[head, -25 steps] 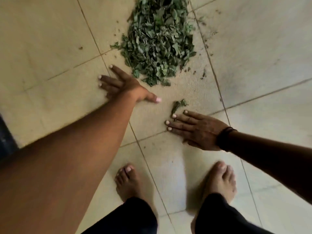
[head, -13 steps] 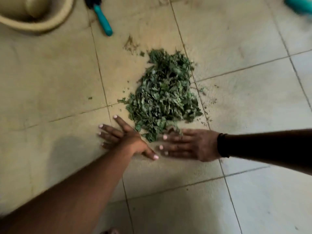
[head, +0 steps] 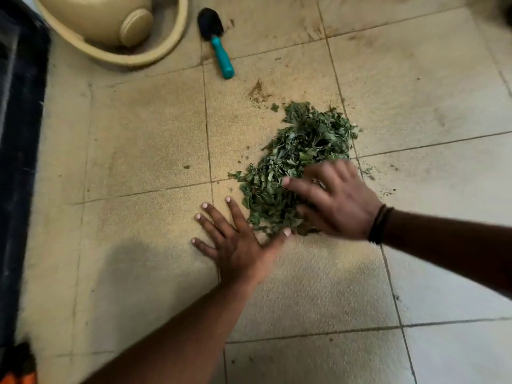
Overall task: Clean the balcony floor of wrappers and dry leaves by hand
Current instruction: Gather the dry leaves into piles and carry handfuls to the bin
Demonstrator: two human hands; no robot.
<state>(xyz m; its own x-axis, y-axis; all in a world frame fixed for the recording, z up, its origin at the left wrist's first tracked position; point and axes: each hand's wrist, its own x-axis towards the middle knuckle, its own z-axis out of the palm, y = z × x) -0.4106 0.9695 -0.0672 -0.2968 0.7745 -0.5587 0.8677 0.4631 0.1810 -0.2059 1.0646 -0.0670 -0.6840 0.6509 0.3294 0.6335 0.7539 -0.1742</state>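
While your left hand [head: 235, 245] lies flat on the tiled floor [head: 144, 151], fingers spread and straight, its thumb reaches out to the right and touches the near edge of the pile of leaves [head: 299, 162]. The hand holds nothing; its palm presses on the tile just beside the heap, to the heap's near left.

Your right hand [head: 332, 200] comes in from the right and lies over the near right part of the pile, fingers straight and apart, pointing left across the leaves. It is blurred, so you cannot tell how firmly it presses, but no finger curls round anything. A dark band [head: 379, 223] sits on that wrist.

The leaves form one green heap near the middle of the floor, straddling a grout line, with a few loose scraps [head: 368, 173] strewn just to its right and one small bit [head: 274, 107] at its far left.

Farther off, a small trowel [head: 217, 42] with a black blade and teal handle lies on the tile, well apart from the pile. To its left stands a beige basin [head: 166, 48] with a beige container [head: 102, 20] in it. A dark strip [head: 19, 162] runs along the left edge.
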